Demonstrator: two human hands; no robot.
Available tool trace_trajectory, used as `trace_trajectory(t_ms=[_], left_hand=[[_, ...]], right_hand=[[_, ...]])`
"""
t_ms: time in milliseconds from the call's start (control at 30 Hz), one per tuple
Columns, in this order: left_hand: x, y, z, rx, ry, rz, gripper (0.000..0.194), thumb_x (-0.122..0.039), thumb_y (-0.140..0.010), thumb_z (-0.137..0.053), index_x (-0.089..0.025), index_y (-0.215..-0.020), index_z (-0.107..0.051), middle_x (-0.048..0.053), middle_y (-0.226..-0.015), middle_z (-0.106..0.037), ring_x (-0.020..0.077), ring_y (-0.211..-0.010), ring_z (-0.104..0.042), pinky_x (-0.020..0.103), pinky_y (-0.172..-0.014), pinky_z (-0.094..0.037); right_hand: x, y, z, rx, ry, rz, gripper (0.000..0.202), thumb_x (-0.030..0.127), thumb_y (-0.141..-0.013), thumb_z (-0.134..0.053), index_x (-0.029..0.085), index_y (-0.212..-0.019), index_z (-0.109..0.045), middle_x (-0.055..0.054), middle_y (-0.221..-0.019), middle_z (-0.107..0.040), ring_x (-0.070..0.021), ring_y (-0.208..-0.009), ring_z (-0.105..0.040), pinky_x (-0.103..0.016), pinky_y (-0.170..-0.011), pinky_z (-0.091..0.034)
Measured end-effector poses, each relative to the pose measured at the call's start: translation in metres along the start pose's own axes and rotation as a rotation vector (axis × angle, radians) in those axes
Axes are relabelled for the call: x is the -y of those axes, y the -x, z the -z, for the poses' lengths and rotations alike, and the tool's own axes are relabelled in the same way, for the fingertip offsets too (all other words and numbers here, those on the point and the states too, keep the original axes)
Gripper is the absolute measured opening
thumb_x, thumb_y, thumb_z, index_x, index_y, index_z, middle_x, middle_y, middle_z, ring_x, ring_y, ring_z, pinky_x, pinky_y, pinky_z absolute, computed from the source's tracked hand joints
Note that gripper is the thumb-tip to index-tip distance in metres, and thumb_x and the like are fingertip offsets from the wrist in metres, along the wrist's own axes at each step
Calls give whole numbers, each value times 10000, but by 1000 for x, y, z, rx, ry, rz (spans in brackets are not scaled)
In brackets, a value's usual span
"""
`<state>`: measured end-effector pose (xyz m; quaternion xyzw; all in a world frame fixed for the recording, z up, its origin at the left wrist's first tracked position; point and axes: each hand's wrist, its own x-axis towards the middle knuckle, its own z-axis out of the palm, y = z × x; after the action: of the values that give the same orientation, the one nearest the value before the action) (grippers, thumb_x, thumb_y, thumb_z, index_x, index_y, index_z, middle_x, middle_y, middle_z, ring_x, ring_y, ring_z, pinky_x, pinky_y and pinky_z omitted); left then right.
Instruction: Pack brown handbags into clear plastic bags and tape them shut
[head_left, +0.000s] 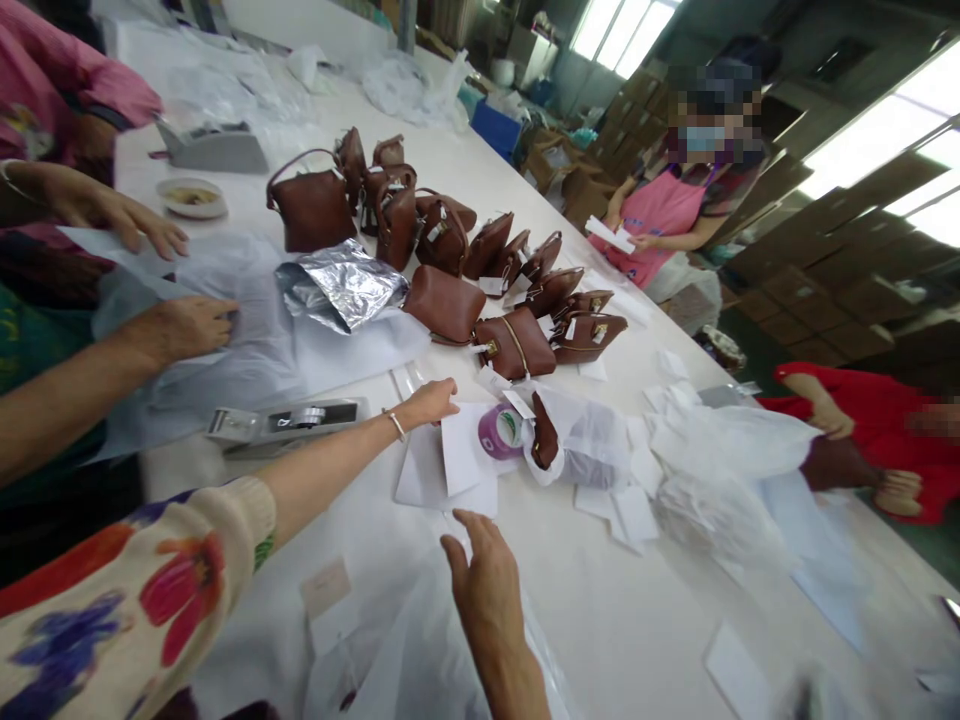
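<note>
My left hand [431, 401], in a floral sleeve and wearing a bracelet, reaches across the table with its fingers closed. It is at the top edge of some white cards [465, 455]; whether it pinches one is hidden. My right hand [486, 575] is nearer to me, its fingers apart and nothing in them. Beneath it lies clear plastic wrapping [412, 650]. To the right of the cards sits a purple roll of tape [499, 433]. Beside the roll lies a brown strap end [544, 435] poking out of a white wrapped bundle [592, 435].
Several brown handbags [517, 343] stand behind, near a silver foil pouch [341, 285]. A tape dispenser [289, 422] lies beside my left forearm. A co-worker's hands [191, 335] press plastic at left. Other people work at right, by a plastic pile [727, 480].
</note>
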<state>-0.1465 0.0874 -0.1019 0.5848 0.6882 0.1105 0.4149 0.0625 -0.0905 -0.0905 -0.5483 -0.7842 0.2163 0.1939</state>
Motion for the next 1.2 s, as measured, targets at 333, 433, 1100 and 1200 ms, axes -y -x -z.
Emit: trace_trajectory(t_ms=[333,433,1100,1200], left_hand=[[0,13,-5,205,546,-146,360,-391,-812,-620,-88,-998,-673,79,-771,-725,200,-758,-719,280,-681,-598],[11,10,-14,227,634,-197,491,-428,-750,-685,-103,-1116,-640,61,-819,-726,188,-777,-714,290,-718,-597],[-13,164,-40,291,298,-766,262,-316,-945,-530,-299,-1179,-645,26,-1117,-708,184,-1048,-658,283,-976,-499],[-7,223,-89,720,124,-1159,357,-254,-899,-565,-335,-1241,-630,45,-940,-750,223,-909,-708,315,-806,-565]], right_hand=[[-21,-110,-17,89,-294,-329,457,247,-638,-784,142,-1078,-718,-139,-1079,-724,-328,-1025,-667,-447,-943,-493],[-36,-114,-24,161,-376,-310,490,270,-611,-791,159,-1082,-715,-96,-1031,-738,-278,-943,-688,-383,-866,-530],[-63,-111,12,100,-690,-515,339,461,-645,-721,137,-746,-710,-9,-629,-667,-132,-558,-545,-244,-541,-428],[-41,-100,48,36,-656,-541,297,428,-629,-770,154,-694,-677,5,-620,-655,-126,-564,-543,-234,-542,-416]])
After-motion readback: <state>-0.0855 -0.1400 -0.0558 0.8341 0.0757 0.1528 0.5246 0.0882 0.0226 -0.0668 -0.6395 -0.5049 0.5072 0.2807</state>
